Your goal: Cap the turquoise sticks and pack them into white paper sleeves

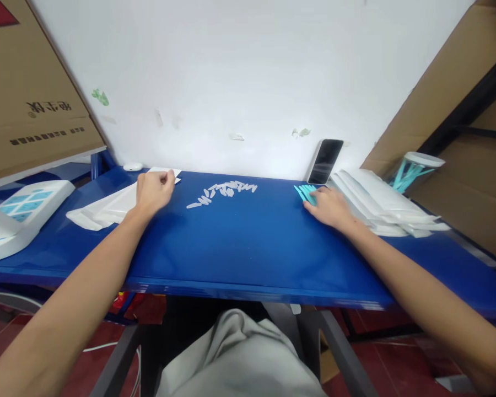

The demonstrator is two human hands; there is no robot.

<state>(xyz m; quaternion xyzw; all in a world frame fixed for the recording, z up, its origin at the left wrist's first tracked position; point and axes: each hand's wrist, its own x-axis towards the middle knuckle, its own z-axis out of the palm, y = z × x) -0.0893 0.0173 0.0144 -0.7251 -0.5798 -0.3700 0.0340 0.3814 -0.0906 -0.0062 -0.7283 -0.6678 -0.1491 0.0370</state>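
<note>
My left hand is raised at the left of the blue table, its fingers curled into a fist. Whatever it may hold is hidden. Just behind and below it lie white packets. At the right, my right hand rests low over the table, its fingers closed on several thin teal sticks, whose ends fan out to the left. Between my hands a loose curved row of small whitish translucent pieces is spread near the wall.
A phone leans on the wall. Beside it is a stack of white packets. A clear tub of teal sticks lies tilted at the right. On the left are a white device and a cardboard box. The table's front edge is near my lap.
</note>
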